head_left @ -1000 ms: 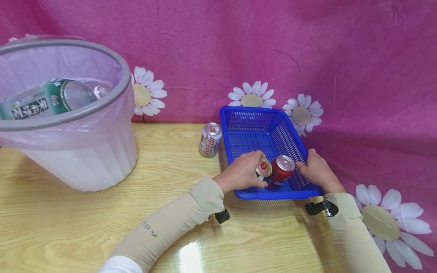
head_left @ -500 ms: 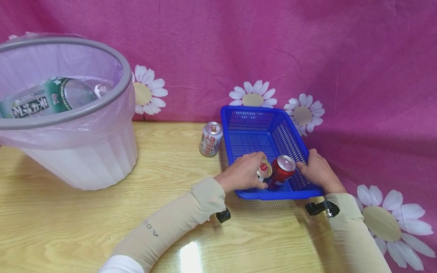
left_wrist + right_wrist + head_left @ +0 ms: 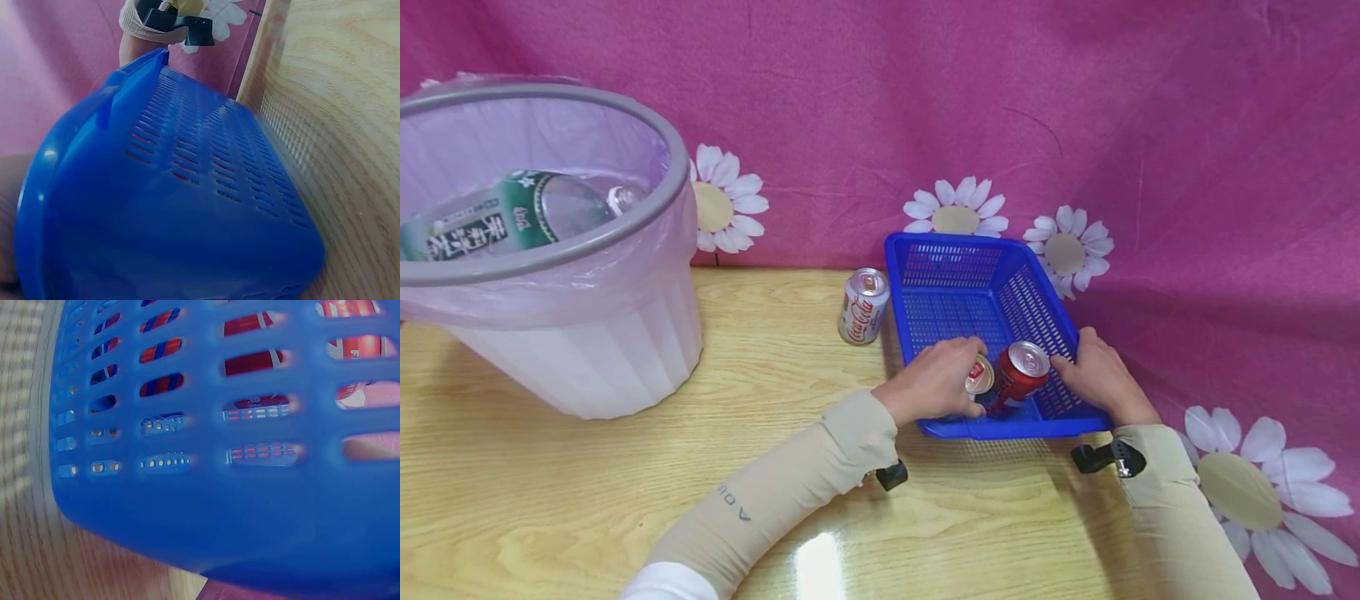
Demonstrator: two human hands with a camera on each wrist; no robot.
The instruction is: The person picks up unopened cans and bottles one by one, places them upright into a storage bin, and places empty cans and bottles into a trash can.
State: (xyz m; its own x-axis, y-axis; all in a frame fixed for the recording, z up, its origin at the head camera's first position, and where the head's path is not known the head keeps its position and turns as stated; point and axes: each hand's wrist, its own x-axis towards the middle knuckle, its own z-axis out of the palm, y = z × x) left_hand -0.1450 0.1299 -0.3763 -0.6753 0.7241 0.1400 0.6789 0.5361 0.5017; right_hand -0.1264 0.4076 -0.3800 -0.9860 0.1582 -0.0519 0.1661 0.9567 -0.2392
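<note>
In the head view my left hand point(image 3: 932, 385) reaches over the near left side of a blue plastic basket point(image 3: 1037, 430), its fingers and thumb round a can with a gold-rimmed lid point(image 3: 979, 379). Most of that can's body is hidden by the hand. Right beside it a red can point(image 3: 1021, 383) stands in the basket, leaning a little. My right hand point(image 3: 1105, 382) grips the basket's right rim, thumb on the inner side. The left wrist view is filled by the basket's outer wall point(image 3: 175, 237). Through the slots in the right wrist view shows the red can point(image 3: 247, 325).
A silver Coca-Cola can point(image 3: 863, 307) stands on the wooden table point(image 3: 760, 375), just left of the basket. Farther left is a white bin point(image 3: 595, 350) with a grey rim and pink liner, a green-labelled bottle point(image 3: 520, 212) inside. A pink flowered cloth point(image 3: 820, 125) hangs behind.
The gold-rimmed can in my left hand has tilted and shifted very slightly left and toward me. My right hand, the basket and the other cans stay where they were.
</note>
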